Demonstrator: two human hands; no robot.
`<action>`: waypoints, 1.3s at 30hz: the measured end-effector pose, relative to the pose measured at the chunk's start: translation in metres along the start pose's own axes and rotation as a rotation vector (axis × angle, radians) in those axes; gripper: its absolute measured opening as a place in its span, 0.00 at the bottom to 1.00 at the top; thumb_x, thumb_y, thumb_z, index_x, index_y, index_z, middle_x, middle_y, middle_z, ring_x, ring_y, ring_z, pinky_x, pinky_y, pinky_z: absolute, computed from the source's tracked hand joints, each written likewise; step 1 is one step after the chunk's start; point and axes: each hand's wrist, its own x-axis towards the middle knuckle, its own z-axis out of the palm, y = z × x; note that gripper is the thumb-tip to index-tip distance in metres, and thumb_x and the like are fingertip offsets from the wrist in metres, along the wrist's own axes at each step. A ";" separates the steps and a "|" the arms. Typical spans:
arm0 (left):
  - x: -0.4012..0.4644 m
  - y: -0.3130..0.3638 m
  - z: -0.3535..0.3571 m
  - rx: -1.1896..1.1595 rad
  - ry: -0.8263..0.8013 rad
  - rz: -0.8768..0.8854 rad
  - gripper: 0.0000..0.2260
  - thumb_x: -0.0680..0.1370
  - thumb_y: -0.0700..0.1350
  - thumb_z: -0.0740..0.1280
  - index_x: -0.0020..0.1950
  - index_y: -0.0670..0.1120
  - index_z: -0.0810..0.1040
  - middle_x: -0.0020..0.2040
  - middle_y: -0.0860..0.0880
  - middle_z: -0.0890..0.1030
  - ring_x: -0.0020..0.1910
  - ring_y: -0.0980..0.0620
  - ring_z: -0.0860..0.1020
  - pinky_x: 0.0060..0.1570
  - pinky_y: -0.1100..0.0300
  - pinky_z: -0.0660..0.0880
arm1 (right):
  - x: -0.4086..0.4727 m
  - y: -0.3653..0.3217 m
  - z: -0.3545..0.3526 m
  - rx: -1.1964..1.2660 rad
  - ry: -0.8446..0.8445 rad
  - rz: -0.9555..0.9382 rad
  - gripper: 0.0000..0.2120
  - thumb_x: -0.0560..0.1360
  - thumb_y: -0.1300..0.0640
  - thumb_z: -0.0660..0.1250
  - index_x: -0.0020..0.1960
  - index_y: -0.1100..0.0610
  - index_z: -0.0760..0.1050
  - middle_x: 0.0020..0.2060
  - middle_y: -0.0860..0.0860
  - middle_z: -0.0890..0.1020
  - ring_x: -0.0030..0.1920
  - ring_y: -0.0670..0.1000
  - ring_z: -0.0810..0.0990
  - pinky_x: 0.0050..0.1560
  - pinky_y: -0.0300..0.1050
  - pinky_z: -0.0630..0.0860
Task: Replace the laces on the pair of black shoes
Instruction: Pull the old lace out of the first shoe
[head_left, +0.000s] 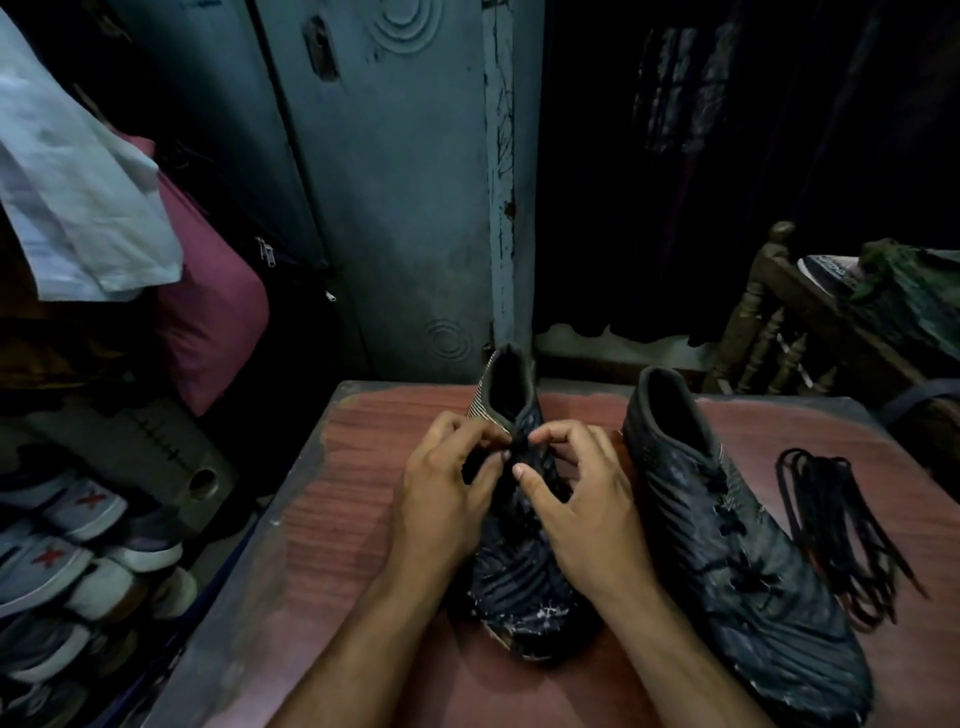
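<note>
Two black shoes are lying on the reddish wooden table (322, 545), toes pointing toward the person. The left hand (441, 499) and the right hand (582, 499) are resting over the middle shoe (519, 582), and their fingertips are meeting at the top of its lacing area, just under the ankle opening. Both hands are pinching narrowly at something dark there, probably the lace, but it is too dark to tell exactly. The second shoe (737, 530) is lying just beside the right hand, with its lace in place. A loose bundle of black laces (841, 530) is lying on the table to the right of this shoe.
</note>
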 end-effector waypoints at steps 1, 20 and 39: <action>0.000 0.000 0.000 -0.012 -0.001 0.002 0.04 0.77 0.44 0.72 0.51 0.51 0.82 0.48 0.57 0.77 0.47 0.59 0.78 0.46 0.57 0.77 | 0.000 0.000 0.000 0.007 0.000 -0.003 0.15 0.74 0.57 0.75 0.56 0.46 0.75 0.53 0.41 0.75 0.58 0.36 0.74 0.57 0.26 0.68; -0.009 0.016 0.002 -0.254 -0.025 -0.082 0.09 0.72 0.38 0.68 0.50 0.48 0.81 0.48 0.54 0.80 0.51 0.54 0.80 0.53 0.56 0.78 | 0.004 0.000 -0.006 -0.026 0.109 -0.117 0.01 0.77 0.60 0.72 0.48 0.55 0.81 0.50 0.45 0.77 0.53 0.43 0.79 0.55 0.48 0.79; -0.005 0.016 0.000 -0.308 0.008 -0.137 0.03 0.75 0.47 0.74 0.42 0.48 0.82 0.41 0.54 0.81 0.42 0.56 0.79 0.44 0.62 0.74 | 0.008 -0.002 0.001 0.345 0.012 0.109 0.13 0.72 0.39 0.70 0.41 0.49 0.84 0.55 0.44 0.81 0.58 0.41 0.80 0.61 0.41 0.74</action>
